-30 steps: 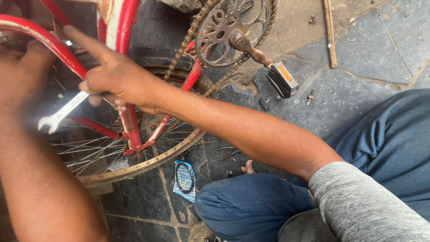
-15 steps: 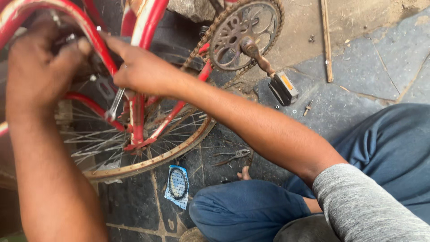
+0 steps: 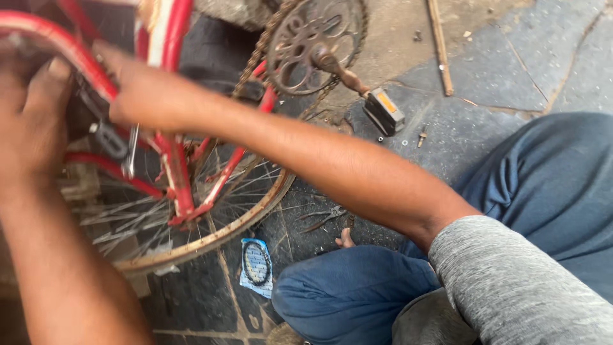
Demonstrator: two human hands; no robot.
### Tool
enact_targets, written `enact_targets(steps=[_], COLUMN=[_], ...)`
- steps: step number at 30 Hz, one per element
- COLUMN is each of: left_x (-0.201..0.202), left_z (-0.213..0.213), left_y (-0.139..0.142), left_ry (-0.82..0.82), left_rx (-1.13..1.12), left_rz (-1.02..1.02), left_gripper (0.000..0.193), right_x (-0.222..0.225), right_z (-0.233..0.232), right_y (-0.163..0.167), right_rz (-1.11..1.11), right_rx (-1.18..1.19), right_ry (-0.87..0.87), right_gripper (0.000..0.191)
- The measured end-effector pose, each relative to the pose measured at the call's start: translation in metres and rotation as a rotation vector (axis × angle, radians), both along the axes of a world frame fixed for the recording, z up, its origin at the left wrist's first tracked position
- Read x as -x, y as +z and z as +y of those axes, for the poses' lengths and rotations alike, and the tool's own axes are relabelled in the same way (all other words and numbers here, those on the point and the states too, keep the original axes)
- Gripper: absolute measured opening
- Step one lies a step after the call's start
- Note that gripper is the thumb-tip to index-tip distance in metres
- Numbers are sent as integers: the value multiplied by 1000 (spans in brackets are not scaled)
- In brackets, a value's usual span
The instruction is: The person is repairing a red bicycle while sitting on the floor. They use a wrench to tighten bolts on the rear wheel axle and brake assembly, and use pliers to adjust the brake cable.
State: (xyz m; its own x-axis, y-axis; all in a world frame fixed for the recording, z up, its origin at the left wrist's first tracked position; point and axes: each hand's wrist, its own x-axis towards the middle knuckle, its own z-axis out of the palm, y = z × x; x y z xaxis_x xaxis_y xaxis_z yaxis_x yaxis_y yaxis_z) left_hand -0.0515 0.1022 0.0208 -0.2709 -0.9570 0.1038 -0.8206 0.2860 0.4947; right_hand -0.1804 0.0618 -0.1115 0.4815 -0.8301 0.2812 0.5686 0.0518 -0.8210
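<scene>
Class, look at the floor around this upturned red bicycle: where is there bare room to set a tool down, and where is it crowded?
Bare stone lies right of the pedal, between the thin stick and the blue-trousered knee. A smaller patch lies under the wheel rim, left of the blue packet. It is crowded around the pliers, and at the frame where the left hand and right hand work.

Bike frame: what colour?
Red, with a white patch on one tube; frame shows in the head view.

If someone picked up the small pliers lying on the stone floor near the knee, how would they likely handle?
The pliers look like bare metal, so probably stiff and fairly heavy for their size. They lie flat with handles splayed, so they are unlikely to roll if pushed, more likely to scrape along the stone floor. The jointed handles may swing when lifted by one leg.
</scene>
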Motion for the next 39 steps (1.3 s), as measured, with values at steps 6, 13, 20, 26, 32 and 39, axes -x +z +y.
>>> enact_targets(steps=[6, 13, 20, 26, 32, 39], left_x=[-1, 5, 9, 21, 22, 25], left_z=[-3, 0, -2, 2, 3, 4], left_y=[-5, -1, 3, 7, 7, 7], left_ry=[250, 237, 170, 65, 75, 226], left_rx=[-84, -174, -70, 26, 53, 42], left_rz=[-33, 145, 12, -111, -137, -94], left_gripper=[32, 34, 26, 24, 16, 17], right_x=[13, -10, -5, 15, 30, 15], right_z=[1, -11, 6, 0, 9, 19], right_y=[10, 2, 0, 15, 19, 0], right_rz=[201, 108, 35, 196, 160, -9], right_rx=[-16, 56, 256, -77, -94, 129], right_ry=[45, -9, -416, -30, 105, -330], right_gripper=[94, 91, 102, 93, 96, 84])
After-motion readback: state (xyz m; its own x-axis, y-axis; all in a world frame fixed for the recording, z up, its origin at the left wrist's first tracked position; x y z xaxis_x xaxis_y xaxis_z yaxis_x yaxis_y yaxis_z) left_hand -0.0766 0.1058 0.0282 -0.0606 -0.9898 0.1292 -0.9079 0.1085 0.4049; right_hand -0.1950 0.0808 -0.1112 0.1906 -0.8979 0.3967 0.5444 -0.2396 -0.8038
